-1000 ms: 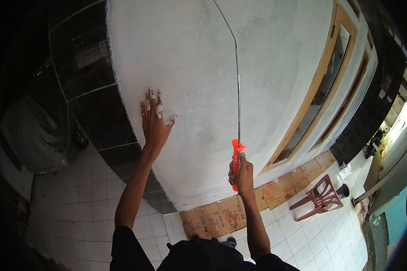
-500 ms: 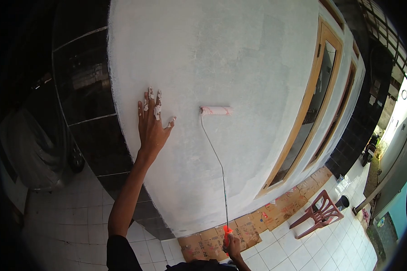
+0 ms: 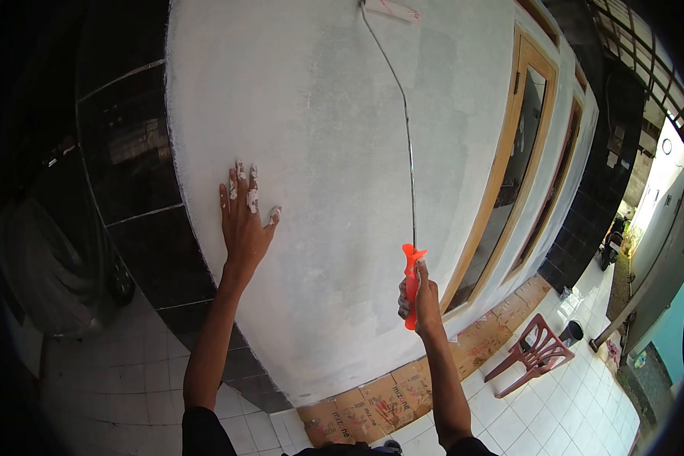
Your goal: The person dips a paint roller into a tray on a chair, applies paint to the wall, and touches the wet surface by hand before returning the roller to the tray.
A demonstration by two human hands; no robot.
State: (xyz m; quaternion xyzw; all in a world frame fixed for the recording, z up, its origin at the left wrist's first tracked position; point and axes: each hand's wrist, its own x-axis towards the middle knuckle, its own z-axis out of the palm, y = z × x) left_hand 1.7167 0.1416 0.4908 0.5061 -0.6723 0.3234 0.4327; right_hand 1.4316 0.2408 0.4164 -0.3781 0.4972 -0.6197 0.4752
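Note:
My right hand (image 3: 420,295) is wrapped round the orange handle of a paint roller (image 3: 410,277). The roller's long wire frame runs up the wall, and its pale roller sleeve (image 3: 391,9) lies against the surface near the top edge of the view. Flat on the wall (image 3: 342,228), toward its left side, rests my left hand (image 3: 245,228), fingers spread and spotted with white paint. Patches of white and greyish paint cover the wall between the two hands.
Black tiles (image 3: 140,251) border the wall on the left. At right are wood-framed windows (image 3: 501,175). Cardboard sheets (image 3: 372,410) cover the floor along the wall's foot. A reddish plastic chair (image 3: 536,353) and a dark bucket (image 3: 572,332) stand on white tiles.
My right hand has risen from near the floor, pushing the paint roller up the wall to the top of the view. My left hand stays spread on the wall.

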